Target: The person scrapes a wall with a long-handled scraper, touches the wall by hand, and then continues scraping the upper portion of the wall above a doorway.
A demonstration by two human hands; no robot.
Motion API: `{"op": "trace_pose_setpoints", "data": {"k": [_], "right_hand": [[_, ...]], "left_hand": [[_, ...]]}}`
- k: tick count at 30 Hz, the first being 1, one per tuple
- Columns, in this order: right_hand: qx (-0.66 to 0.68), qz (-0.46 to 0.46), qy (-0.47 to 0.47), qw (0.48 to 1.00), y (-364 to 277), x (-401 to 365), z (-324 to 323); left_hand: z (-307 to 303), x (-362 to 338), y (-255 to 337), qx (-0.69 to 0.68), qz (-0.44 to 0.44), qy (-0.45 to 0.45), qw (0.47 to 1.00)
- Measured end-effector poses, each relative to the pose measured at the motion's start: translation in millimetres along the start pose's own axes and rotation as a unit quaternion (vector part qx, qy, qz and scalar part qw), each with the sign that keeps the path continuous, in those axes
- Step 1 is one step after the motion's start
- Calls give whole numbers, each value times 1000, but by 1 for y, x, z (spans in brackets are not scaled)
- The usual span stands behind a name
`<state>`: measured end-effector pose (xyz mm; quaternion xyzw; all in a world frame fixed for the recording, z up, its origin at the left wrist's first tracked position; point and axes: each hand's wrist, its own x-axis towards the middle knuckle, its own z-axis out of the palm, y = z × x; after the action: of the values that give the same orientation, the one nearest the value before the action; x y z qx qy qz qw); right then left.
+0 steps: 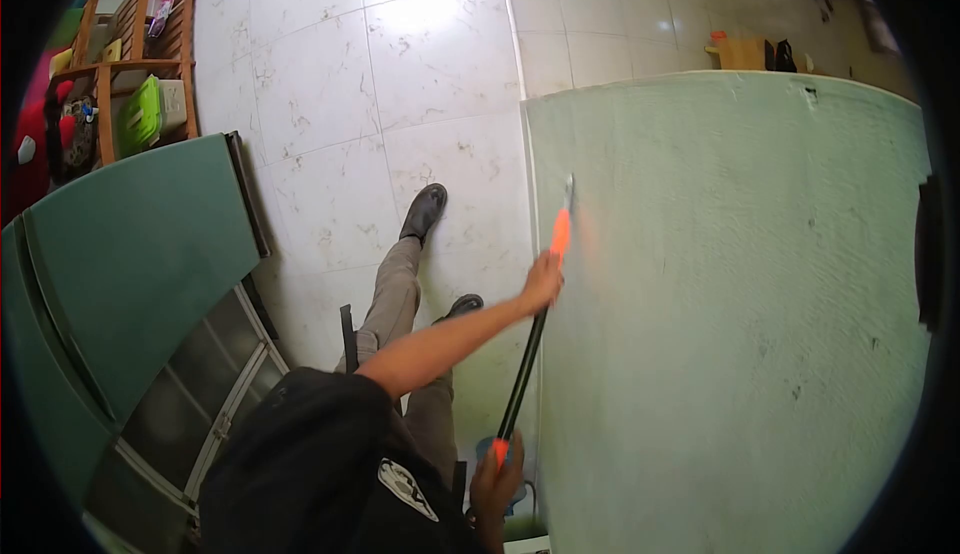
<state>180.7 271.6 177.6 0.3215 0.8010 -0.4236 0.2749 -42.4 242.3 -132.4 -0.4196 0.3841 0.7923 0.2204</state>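
Note:
My left hand (543, 282) is wrapped round the upper part of a long-handled scraper (525, 369), just below its orange neck. Lower down, my right hand (497, 481) closes round the orange grip at the other end. The shaft between them is black and slants up to the right. Its narrow metal tip meets, or nearly meets, the pale green wall (700, 304); seen edge-on, the blade's shape is hard to make out. Small chips and rough marks dot the wall's surface.
A green refrigerator (140, 264) stands at my left, near a wooden rack (103, 104) holding a green-lidded container (140, 119). Pale tiles (310, 84) cover the floor. A blue object (484, 447) is partly hidden behind my right hand. A dark fixture (930, 254) sits at the wall's right side.

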Motion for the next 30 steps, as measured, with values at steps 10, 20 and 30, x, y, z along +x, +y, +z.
{"op": "trace_pose_setpoints", "data": {"k": [10, 20, 30], "right_hand": [[77, -4, -77, 994, -31, 14, 47], [-124, -23, -16, 992, 1, -65, -19], [-91, -138, 11, 986, 12, 14, 16]], "left_hand": [[-34, 0, 95, -4, -9, -48, 999], [-9, -94, 27, -35, -60, -44, 997], [-22, 34, -38, 180, 46, 18, 982]]}}
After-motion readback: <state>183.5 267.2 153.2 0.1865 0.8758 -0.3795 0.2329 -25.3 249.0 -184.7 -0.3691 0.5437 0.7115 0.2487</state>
